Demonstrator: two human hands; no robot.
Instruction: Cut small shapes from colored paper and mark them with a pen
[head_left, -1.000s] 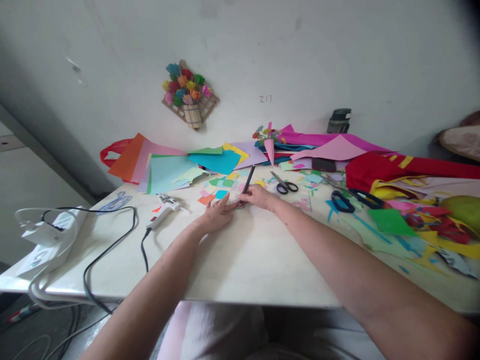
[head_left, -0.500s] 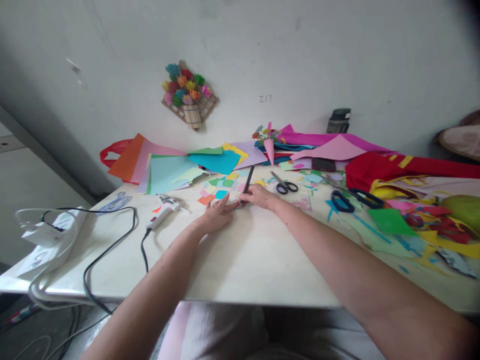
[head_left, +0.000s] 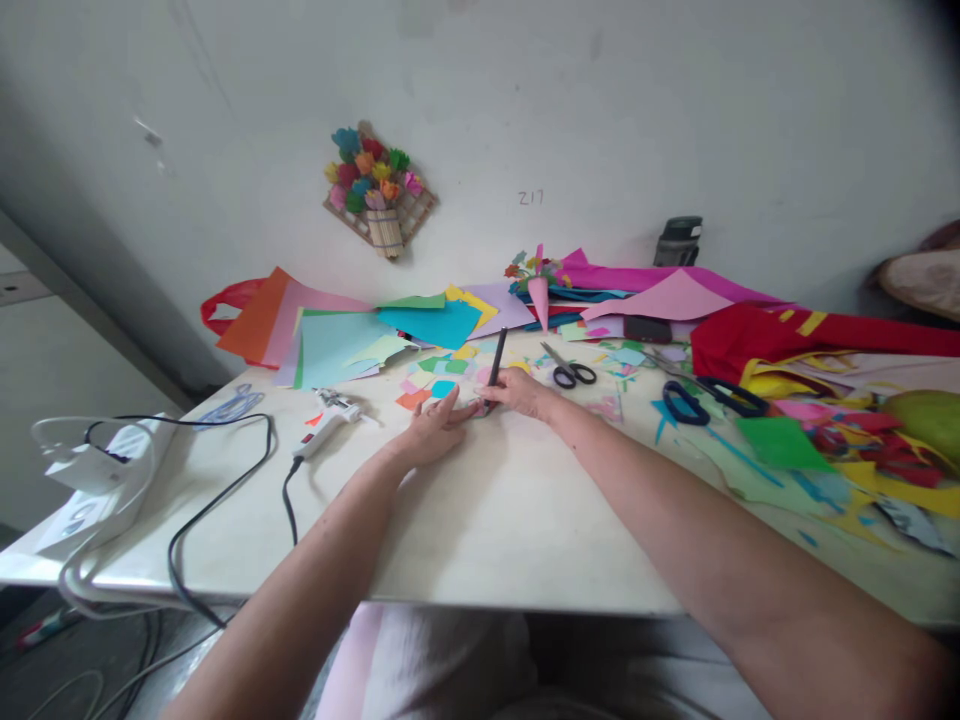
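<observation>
My right hand [head_left: 521, 392] grips a black pen [head_left: 496, 356] with its tip down on a small scrap of paper on the white table [head_left: 495, 510]. My left hand [head_left: 435, 430] lies flat beside it with fingers stretched out, pressing on the same scrap, which is mostly hidden under the fingers. Small coloured paper scraps [head_left: 439, 378] lie just beyond both hands.
A glue gun [head_left: 327, 424] with a black cord [head_left: 217, 495] lies at the left. Coloured paper sheets [head_left: 352, 330] line the back, black scissors [head_left: 570, 368] and blue-handled scissors [head_left: 701, 398] sit at the right among cuttings and red cloth [head_left: 780, 335]. A paper-flower decoration [head_left: 375, 190] hangs on the wall.
</observation>
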